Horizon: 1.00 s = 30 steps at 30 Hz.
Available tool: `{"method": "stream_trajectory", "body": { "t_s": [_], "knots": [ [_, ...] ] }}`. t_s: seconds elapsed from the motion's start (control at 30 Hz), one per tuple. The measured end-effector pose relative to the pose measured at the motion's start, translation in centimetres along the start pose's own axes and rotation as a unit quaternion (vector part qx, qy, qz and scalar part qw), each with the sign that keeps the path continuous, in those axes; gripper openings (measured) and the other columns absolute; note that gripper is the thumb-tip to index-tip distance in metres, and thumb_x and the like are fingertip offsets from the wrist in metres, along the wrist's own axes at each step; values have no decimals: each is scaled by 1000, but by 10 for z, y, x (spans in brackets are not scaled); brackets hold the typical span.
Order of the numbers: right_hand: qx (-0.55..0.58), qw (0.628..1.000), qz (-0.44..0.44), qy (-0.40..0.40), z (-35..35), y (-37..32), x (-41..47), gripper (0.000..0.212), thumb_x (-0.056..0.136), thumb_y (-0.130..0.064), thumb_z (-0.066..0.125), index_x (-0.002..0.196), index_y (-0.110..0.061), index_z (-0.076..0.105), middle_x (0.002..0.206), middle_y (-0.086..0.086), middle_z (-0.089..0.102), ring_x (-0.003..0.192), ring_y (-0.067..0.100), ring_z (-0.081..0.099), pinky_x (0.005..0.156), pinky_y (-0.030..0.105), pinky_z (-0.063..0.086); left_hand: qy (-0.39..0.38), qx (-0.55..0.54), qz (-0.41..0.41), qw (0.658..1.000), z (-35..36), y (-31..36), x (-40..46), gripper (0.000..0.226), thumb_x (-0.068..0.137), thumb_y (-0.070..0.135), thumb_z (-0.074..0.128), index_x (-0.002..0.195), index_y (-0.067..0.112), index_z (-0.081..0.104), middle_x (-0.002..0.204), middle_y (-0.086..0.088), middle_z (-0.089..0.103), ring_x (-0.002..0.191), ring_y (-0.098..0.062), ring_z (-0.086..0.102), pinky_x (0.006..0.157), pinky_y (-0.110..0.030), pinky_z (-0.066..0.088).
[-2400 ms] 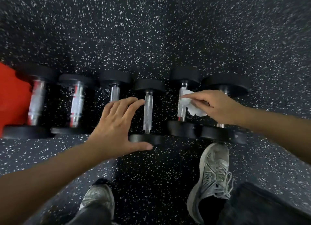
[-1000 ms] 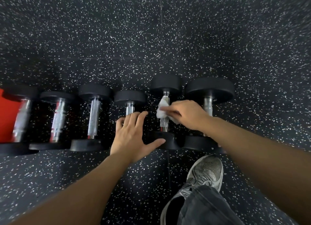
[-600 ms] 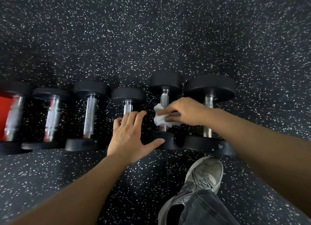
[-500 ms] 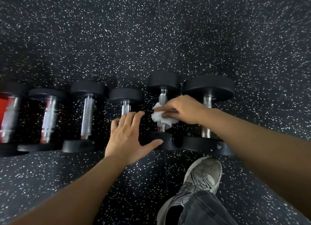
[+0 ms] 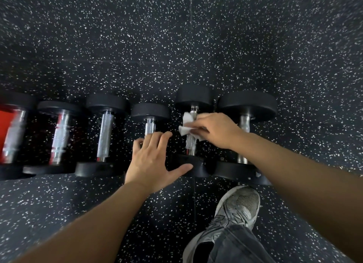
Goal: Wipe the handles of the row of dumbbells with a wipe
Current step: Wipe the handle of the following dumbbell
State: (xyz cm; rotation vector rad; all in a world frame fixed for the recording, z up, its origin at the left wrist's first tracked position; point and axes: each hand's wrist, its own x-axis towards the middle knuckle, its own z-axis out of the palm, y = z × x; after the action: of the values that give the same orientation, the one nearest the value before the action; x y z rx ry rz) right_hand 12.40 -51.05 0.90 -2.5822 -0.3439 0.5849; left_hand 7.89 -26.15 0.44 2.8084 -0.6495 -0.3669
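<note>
Speckled black rubber floor (image 5: 176,46) carries six dumbbells side by side, handles running away from me; the wipe (image 5: 185,126) sits on the upper half of the fifth dumbbell handle (image 5: 191,142), second from the right. My right hand (image 5: 214,131) is closed, pinching the wipe around that bar, so the stroke should run along the handle's long axis toward me. My left hand (image 5: 151,162) is open and empty, fingers spread over the fourth dumbbell (image 5: 150,113) just left, thumb by the fifth's near head.

A gym: black speckled rubber floor (image 5: 137,46) with a row of dumbbells (image 5: 105,133) on it.
</note>
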Motion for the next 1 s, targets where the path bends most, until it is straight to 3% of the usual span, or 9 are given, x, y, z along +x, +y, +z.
{"method": "stream_trajectory", "body": {
  "t_s": [0.07, 0.2, 0.33, 0.37, 0.5, 0.6, 0.77, 0.9, 1.0],
  "knots": [
    [-18, 999, -22, -39, 3, -1, -6, 35, 101, -45, 55, 134, -37, 65, 121, -11, 68, 111, 16, 65, 91, 41, 53, -2, 1, -1, 1000, 0, 0, 0, 104, 81, 96, 32, 148, 18, 44, 135, 1, 55, 124, -22, 52, 110, -49, 39],
    [43, 993, -18, -105, 12, -2, -17, 32, 100, -42, 59, 131, -38, 67, 116, -13, 71, 109, 12, 65, 93, 41, 54, -4, -4, -1, 1000, 0, 0, 0, 102, 80, 96, 34, 147, 19, 44, 135, 1, 54, 125, -21, 51, 110, -48, 38],
    [125, 985, 7, -120, 15, -3, -19, 32, 98, -37, 66, 130, -37, 69, 97, -31, 64, 94, -12, 59, 88, 16, 46, -2, -11, 0, 1000, 0, 0, 0, 101, 80, 95, 37, 146, 20, 44, 135, 2, 54, 125, -21, 52, 110, -49, 38],
    [121, 986, 10, -113, 15, -3, -19, 33, 97, -39, 66, 130, -39, 68, 96, -32, 62, 93, -12, 58, 87, 15, 45, -1, -13, -1, 1000, 0, 0, 1, 100, 80, 95, 38, 146, 20, 44, 134, 2, 54, 125, -21, 52, 110, -49, 38],
    [32, 999, -8, -37, 11, 2, -16, 35, 97, -49, 60, 131, -46, 64, 108, -16, 69, 103, 7, 63, 86, 31, 51, 3, -14, 1, 1000, 0, 1, 1, 99, 80, 94, 38, 145, 19, 45, 133, 2, 55, 124, -22, 53, 110, -49, 39],
    [18, 998, -4, 56, 5, 5, -11, 32, 100, -34, 62, 131, -41, 67, 93, -20, 57, 92, 7, 61, 75, 26, 41, -7, -13, 0, 1000, 0, 0, 0, 101, 80, 95, 35, 147, 20, 43, 135, 2, 53, 126, -22, 51, 112, -49, 37],
    [32, 983, 25, 180, 9, 1, -2, 34, 102, -30, 59, 136, -32, 65, 92, -16, 58, 77, 8, 59, 69, 23, 40, -7, -23, -6, 1000, -1, 0, 0, 102, 79, 97, 35, 148, 22, 40, 137, 4, 51, 129, -19, 49, 116, -48, 34],
    [36, 994, 49, 94, 12, 2, -4, 39, 105, -38, 52, 144, -37, 56, 104, -6, 68, 90, 17, 65, 74, 30, 46, -9, -26, -7, 1000, -3, 1, 0, 101, 79, 97, 34, 147, 22, 41, 136, 4, 52, 127, -19, 50, 115, -49, 35],
    [49, 998, 32, 31, 11, -4, -9, 38, 104, -38, 53, 141, -36, 58, 101, -19, 58, 92, 9, 59, 78, 25, 41, -9, -25, -6, 1000, -3, 1, 0, 100, 80, 96, 35, 146, 21, 43, 135, 3, 53, 126, -21, 52, 114, -50, 37]
  ]
}}
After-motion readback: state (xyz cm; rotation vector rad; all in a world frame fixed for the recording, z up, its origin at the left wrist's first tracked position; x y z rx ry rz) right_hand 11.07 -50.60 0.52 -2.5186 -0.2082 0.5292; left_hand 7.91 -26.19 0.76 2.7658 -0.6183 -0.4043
